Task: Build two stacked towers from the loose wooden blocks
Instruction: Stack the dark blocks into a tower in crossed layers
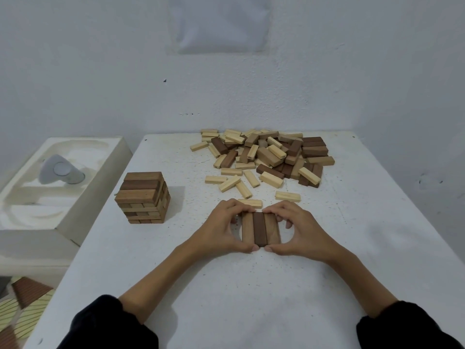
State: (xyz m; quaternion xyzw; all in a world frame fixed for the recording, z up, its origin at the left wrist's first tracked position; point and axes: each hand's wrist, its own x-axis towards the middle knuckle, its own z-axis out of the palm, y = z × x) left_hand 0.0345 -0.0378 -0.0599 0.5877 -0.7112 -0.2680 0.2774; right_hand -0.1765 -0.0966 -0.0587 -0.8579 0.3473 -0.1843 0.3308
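A row of three blocks point(260, 229), brown with a dark one in the middle, lies flat on the white table point(226, 285) in front of me. My left hand point(221, 227) cups the row's left side, thumb at the near end and fingers at the far end. My right hand point(299, 229) mirrors it on the right side. Both hands press the row together. A stacked tower point(143, 197) of several layers stands to the left. A pile of loose light and dark blocks point(266, 154) lies at the far middle of the table.
A few stray light blocks point(287, 196) lie just beyond my hands. A white moulded foam tray point(108, 157) holding a grey object point(60, 170) sits left of the table, lower down. The white wall point(226, 71) rises right behind the table's far edge.
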